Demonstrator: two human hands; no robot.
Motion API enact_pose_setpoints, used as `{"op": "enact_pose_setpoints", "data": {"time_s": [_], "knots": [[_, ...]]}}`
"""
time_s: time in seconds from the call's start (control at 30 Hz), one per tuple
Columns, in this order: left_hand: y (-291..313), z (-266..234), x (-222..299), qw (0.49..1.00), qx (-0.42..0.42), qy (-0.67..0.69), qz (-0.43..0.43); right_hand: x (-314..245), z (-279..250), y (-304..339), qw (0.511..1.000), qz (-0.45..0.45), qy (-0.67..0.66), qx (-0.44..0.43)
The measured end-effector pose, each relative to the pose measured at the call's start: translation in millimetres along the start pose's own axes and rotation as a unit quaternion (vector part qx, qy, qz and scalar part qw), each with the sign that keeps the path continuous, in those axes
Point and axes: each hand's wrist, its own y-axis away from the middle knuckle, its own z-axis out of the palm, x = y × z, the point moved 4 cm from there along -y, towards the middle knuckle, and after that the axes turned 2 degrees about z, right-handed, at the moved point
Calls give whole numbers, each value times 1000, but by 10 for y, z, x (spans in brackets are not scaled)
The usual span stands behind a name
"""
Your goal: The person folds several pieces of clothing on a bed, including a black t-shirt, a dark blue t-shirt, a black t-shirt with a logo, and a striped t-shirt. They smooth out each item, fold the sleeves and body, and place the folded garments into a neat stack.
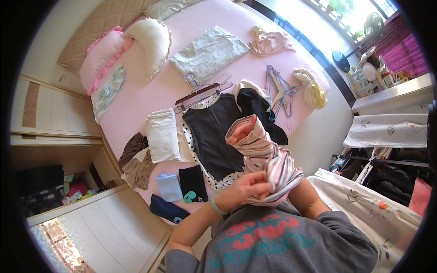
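Observation:
A pink, white and grey striped garment is bunched up in front of my chest. My left hand, with a pale green bangle at its wrist, pinches the lower folds of the cloth. My right forearm runs into the garment from the right, and the cloth covers that hand. At the far end of the striped tube, something pinkish shows in the opening; whether it is fingers or lining is unclear. Just beyond lies a black sleeveless garment over white polka-dot cloth, beside a brown clip hanger.
On the pink bed lie folded white cloth, blue and black folded pieces, brown clothes, loose hangers and pillows. An opened cabinet stands left, a covered clothes rack right.

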Motion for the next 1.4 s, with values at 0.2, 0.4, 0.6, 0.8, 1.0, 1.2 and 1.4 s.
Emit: {"op": "enact_pose_setpoints", "data": {"time_s": [0.2,0.4,0.6,0.8,1.0,1.2,1.4], "knots": [[125,-1002,395,959,210,107,158,473,-120,626,830,81,552,15],[451,-2044,65,913,367,100,146,-512,882,821,833,266,274,401],[643,-1784,-97,801,226,-549,79,-1538,753,1159,674,-135,413,597],[1193,-2413,-58,912,324,-242,75,-2538,235,1750,550,-323,382,669],[708,-1628,477,889,388,-62,237,-1925,-47,1598,492,-202,567,629],[-93,-628,414,839,318,-350,268,-381,683,747,718,-55,597,354],[-464,289,-250,899,92,-383,193,419,552,789,879,49,362,306]]}}
